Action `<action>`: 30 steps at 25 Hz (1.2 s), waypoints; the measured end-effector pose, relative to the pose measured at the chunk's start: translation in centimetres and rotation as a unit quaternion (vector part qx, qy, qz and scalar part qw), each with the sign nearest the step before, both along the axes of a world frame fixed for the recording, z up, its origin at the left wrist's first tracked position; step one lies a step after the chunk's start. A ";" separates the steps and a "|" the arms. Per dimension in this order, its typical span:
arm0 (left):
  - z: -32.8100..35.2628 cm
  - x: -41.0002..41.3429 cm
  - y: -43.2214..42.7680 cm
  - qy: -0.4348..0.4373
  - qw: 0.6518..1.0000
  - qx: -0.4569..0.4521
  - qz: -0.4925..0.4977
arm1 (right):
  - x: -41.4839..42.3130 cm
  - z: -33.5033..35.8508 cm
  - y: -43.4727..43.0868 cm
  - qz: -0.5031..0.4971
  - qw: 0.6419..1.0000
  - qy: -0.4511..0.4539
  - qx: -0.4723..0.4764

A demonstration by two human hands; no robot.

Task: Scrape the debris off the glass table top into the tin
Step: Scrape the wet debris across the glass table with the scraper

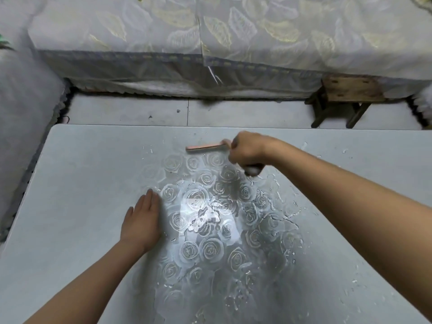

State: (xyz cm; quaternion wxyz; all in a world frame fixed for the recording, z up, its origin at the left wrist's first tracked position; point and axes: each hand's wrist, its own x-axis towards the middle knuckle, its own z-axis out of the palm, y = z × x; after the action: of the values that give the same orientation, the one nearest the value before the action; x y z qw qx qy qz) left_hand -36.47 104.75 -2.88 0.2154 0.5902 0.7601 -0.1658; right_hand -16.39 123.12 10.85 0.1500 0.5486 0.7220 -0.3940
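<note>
Clenching scraper (205, 146), right hand (247, 150) grip mostly hides handle; blade blurred; left hand (142, 220) released on glass table top (81, 171).

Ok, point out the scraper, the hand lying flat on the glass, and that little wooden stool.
scraper (205, 146): head view, middle of its pinkish bar.
left hand (142, 220): head view, back of the hand, flat on the table.
wooden stool (350, 90): head view, on its seat.

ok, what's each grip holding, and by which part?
Right-hand grip holds the scraper by its handle; the pinkish head sticks out left. Left-hand grip lies flat on the table top, holding nothing.
</note>
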 end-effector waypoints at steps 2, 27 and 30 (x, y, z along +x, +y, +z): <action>-0.5 -0.2 0.8 0.005 1.000 -0.001 -0.007 | 1.2 -0.3 -1.4 0.024 0.999 -0.006 -0.034; -2.8 -2.0 1.6 -0.046 0.994 -0.099 -0.028 | -14.6 -1.0 5.0 0.047 0.997 0.067 0.007; -3.2 -3.0 1.0 -0.104 0.993 -0.056 -0.014 | -15.7 -1.9 4.0 0.041 0.998 0.047 -0.007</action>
State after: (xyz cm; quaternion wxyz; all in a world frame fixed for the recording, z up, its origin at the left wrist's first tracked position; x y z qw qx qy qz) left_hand -39.49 105.72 -6.11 0.3236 0.6017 0.7149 -0.1489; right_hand -32.06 127.15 8.94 0.1357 0.4980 0.7474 -0.4182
